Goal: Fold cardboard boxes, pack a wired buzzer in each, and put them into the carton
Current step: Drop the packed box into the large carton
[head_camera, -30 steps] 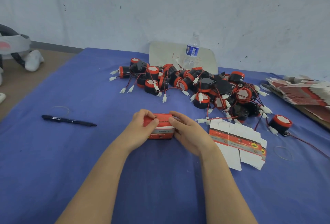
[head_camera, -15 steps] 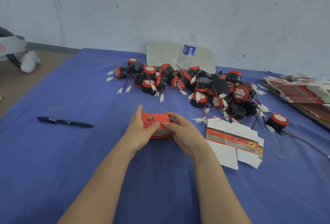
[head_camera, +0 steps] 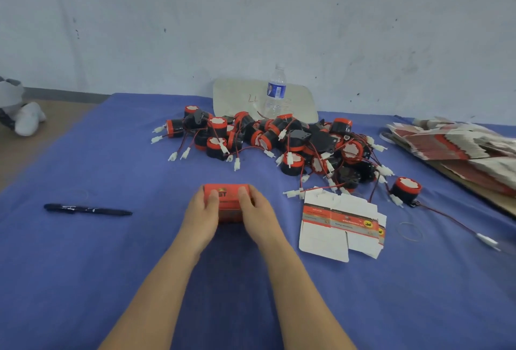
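Red folded cardboard box (head_camera: 226, 194) sits front-centre on blue-cloth table (head_camera: 111, 252), held in both grips. Behind it: big heap of black-and-red wired buzzers (head_camera: 279, 143). Far right: stack of flat red-and-white blanks (head_camera: 446, 140). Just right of the box: unfolded white-and-red box blanks (head_camera: 340, 224). Left grip (head_camera: 202, 211) & right grip (head_camera: 258, 210) clasp its sides, thumbs on top. Clear plastic water bottle (head_camera: 275, 93) upright at back; black pen (head_camera: 86, 209) lies left.
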`<act>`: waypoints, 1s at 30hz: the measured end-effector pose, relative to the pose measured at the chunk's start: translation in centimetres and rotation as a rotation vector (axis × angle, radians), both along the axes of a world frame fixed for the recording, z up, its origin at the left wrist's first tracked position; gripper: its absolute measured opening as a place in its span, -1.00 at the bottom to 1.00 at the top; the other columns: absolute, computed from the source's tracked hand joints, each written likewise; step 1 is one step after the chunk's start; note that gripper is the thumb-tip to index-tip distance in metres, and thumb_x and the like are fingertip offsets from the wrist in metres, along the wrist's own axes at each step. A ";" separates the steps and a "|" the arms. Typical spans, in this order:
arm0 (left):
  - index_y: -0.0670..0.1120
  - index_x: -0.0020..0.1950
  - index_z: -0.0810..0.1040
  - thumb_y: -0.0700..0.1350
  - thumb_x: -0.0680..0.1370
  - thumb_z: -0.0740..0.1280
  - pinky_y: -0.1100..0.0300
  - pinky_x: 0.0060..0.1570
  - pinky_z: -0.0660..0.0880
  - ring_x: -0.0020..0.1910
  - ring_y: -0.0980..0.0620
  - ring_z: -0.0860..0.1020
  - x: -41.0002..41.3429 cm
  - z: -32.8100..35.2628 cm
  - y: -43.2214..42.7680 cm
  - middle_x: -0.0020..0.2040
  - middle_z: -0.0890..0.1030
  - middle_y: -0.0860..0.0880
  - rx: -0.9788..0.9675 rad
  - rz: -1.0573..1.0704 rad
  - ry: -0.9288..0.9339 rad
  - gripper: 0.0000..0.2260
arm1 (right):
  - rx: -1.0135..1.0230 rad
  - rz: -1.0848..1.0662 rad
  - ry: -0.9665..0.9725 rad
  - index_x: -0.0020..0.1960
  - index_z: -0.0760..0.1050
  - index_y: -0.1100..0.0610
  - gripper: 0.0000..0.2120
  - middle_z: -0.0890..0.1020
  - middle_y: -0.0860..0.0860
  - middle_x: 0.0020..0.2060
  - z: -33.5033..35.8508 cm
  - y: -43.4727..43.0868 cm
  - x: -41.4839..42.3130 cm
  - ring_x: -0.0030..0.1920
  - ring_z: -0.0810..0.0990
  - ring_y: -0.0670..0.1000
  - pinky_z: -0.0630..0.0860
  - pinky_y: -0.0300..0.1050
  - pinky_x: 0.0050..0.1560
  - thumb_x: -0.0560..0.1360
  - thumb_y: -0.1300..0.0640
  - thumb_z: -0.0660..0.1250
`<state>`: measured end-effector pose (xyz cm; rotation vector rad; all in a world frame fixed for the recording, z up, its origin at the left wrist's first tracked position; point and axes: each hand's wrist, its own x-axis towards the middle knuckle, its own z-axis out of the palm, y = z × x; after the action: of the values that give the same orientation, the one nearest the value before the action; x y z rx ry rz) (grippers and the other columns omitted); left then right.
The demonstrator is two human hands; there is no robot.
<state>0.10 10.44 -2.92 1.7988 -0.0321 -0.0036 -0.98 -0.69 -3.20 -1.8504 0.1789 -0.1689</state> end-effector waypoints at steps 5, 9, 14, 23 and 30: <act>0.11 0.51 0.19 -0.06 0.67 0.09 -0.05 0.36 0.37 0.36 -0.01 0.42 -2.8 5.8 -6.6 0.43 0.38 -0.02 -0.312 -0.141 -0.233 -0.61 | 0.316 -0.202 -0.383 0.43 0.28 -0.06 -0.64 0.57 0.05 0.18 5.2 -4.4 -4.2 0.11 0.58 -0.01 0.56 -0.09 0.09 0.65 0.10 0.12; -0.01 0.40 0.34 -0.11 0.64 0.20 -0.10 0.25 0.47 0.24 -0.07 0.53 -7.6 12.1 -17.0 0.29 0.52 -0.13 -0.464 -0.424 -0.336 -0.68 | 0.147 -0.547 -0.650 0.31 0.35 -0.06 -0.72 0.59 0.15 0.16 11.8 -13.9 -12.2 0.10 0.61 0.12 0.59 0.03 0.05 0.63 0.15 0.19; -0.15 0.28 0.43 -0.02 0.61 0.26 0.01 0.21 0.47 0.16 -0.10 0.56 -19.9 16.9 -31.8 0.14 0.60 -0.11 -0.482 -0.755 -0.256 -0.69 | -0.173 -1.110 -0.585 0.27 0.40 0.05 -0.76 0.57 0.03 0.12 16.8 -25.2 -27.1 0.06 0.57 -0.01 0.47 -0.27 0.06 0.62 0.03 0.19; -0.10 0.19 0.50 0.03 0.62 0.13 -0.15 0.40 0.14 0.31 -0.18 0.41 -33.3 13.0 -41.4 0.23 0.54 -0.14 0.523 -1.130 -0.548 -0.71 | -0.563 -1.468 0.203 0.50 0.17 0.19 -0.49 0.28 0.16 0.46 14.1 -30.0 -41.4 0.46 0.21 0.16 0.17 -0.03 0.41 0.58 0.19 0.18; -0.09 0.18 0.53 -0.18 0.60 0.22 0.13 0.24 0.42 0.19 0.01 0.50 -23.7 13.2 -34.7 0.17 0.57 -0.05 -0.287 -0.827 -0.427 -0.81 | -0.379 -1.192 -0.593 0.09 0.55 0.07 -0.80 0.62 -0.16 -0.10 11.4 -24.8 -30.2 -0.09 0.56 -0.23 0.47 -0.38 -0.08 0.57 0.25 0.20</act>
<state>-23.59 -24.30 10.24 1.3626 -1.0235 -0.1944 -31.16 -25.53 8.18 -1.7390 0.8530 -1.6306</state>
